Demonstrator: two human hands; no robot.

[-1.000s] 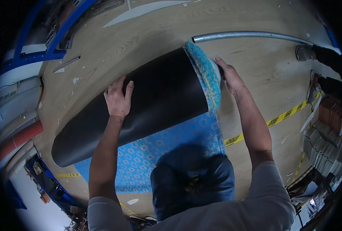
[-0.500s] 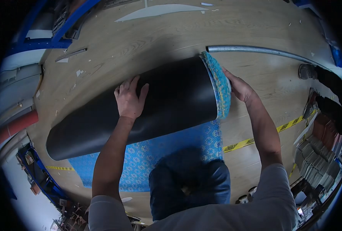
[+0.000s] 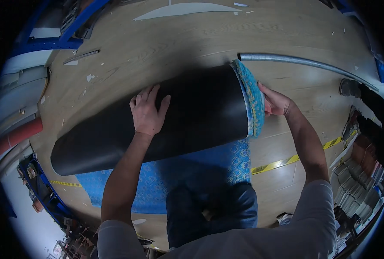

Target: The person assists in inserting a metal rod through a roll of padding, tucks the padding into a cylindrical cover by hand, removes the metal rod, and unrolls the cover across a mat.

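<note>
A thick roll with a smooth black outside (image 3: 192, 108) lies slanted across the floor, its blue and yellow fuzzy edge (image 3: 253, 101) showing at the right end. From under it a blue patterned sheet (image 3: 151, 190) spreads toward my knees. My left hand (image 3: 148, 111) rests flat on top of the roll, fingers apart. At the roll's right end is my right hand (image 3: 278, 101), thumb side up and fingers curled toward the end face. Something reddish shows by its fingers; the fingertips are partly hidden, so their hold is unclear.
A metal pipe (image 3: 300, 61) lies behind the roll's right end. Yellow-black tape (image 3: 278, 164) crosses the floor. Another person's shoes (image 3: 351, 87) are at the right, near stacked material (image 3: 352, 185). Blue racking (image 3: 49, 45) and a red roll (image 3: 21, 134) stand left.
The roll has shifted a little toward the right in view, with both hands moving along with it. My right hand has come lower at the roll's end.
</note>
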